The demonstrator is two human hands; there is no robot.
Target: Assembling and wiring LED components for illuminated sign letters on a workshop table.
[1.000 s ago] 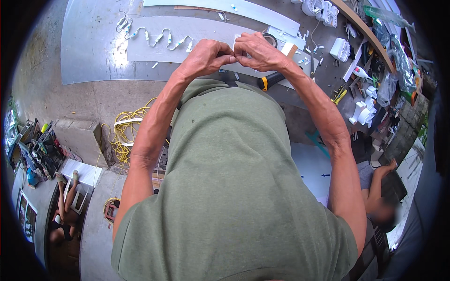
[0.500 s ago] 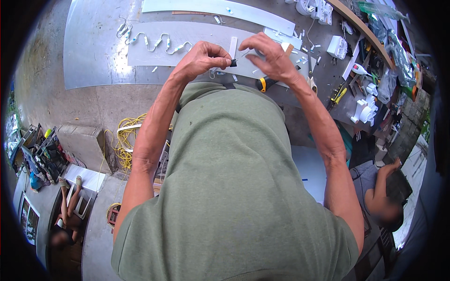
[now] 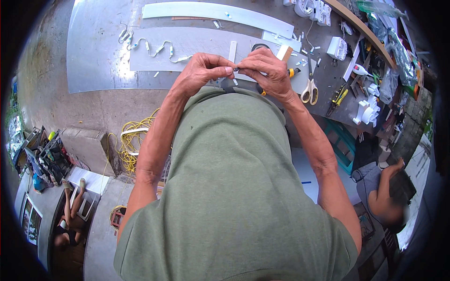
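Note:
My left hand (image 3: pixel 202 72) pinches a small black piece (image 3: pixel 236 70) between thumb and forefinger, above the near edge of the sheet. My right hand (image 3: pixel 267 71) is closed at the same spot, its fingertips meeting the left ones on that piece. The fingers hide most of it, and any wire there is too fine to follow. A string of small white light modules (image 3: pixel 146 46) on white wire snakes across the grey sheet (image 3: pixel 187 35) toward my left hand. A narrow white strip (image 3: pixel 232 50) lies just beyond my fingertips.
Scissors (image 3: pixel 310 91), a yellow-and-black cutter (image 3: pixel 294 72) and yellow-handled pliers (image 3: pixel 340 97) lie to the right. A long white panel (image 3: pixel 215 14) is at the back. White fittings (image 3: pixel 367 111) crowd the right side. Yellow cable (image 3: pixel 133 140) is coiled lower left. Two people are nearby.
My right hand has come left and down from a raised, spread pose, closing against the left fingertips at the black piece. The scissors and yellow-and-black cutter are now more exposed.

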